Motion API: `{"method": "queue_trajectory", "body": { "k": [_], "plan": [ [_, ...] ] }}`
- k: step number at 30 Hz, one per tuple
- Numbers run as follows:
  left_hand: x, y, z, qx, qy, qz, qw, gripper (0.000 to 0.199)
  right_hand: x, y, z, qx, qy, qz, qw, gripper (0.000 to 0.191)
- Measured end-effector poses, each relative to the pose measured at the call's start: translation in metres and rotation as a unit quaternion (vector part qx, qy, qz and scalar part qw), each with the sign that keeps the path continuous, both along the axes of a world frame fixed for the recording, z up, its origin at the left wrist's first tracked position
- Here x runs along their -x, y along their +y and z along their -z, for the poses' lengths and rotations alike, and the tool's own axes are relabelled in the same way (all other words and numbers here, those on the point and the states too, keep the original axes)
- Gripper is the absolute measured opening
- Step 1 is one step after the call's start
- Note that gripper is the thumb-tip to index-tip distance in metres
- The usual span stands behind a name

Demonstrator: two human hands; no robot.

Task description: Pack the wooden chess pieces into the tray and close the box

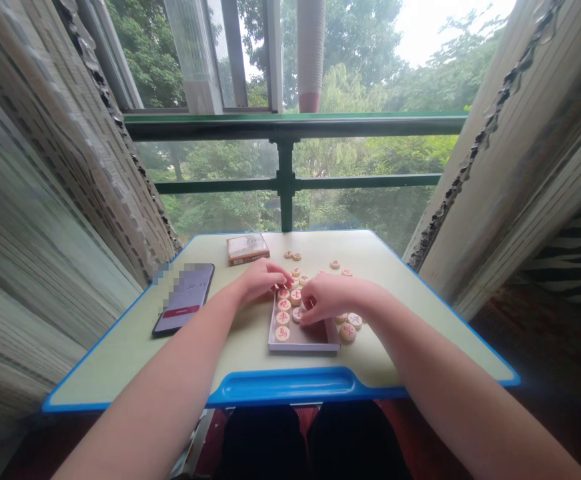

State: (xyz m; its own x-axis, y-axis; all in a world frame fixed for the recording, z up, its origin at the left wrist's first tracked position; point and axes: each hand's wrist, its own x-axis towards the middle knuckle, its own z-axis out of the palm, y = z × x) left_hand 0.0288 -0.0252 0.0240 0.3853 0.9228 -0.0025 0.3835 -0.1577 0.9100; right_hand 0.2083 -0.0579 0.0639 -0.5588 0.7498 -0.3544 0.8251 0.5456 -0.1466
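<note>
A shallow open box [304,347] holds Chinese chess pieces, with a column of red-marked ones [283,318] along its left side. My left hand [263,279] is over the box's far left corner. Its fingers curl closed there, and whatever lies under the tips is hidden. From the right, my right hand [331,295] reaches into the box, thumb and fingers closed at a round Chinese chess piece [297,314] in the second column. Loose pieces [348,333] lie on the table just right of the box, partly behind my right wrist.
More pieces [335,265] are scattered toward the table's far side. A flat box lid or case [248,248] lies at the back left. A phone [184,300] rests left of my left forearm. The table [240,347] has a blue edge with a moulded trough [287,385] in front.
</note>
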Motion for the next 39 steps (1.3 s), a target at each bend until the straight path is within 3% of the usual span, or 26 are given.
{"method": "queue_trajectory", "body": {
  "k": [20,28,39],
  "plan": [
    [-0.001,0.002,0.005,-0.002,0.067,0.003,0.998,0.029,0.002,0.003,0.002,-0.022,-0.005,0.012,1.000,0.037],
    [0.002,0.007,0.011,0.017,0.021,0.019,0.999,0.039,0.002,0.004,0.004,-0.024,-0.002,0.012,1.000,0.038],
    [0.003,0.009,0.013,0.016,0.032,0.033,0.999,0.031,0.001,0.005,0.003,-0.014,0.005,0.015,1.000,0.036]
  ]
}}
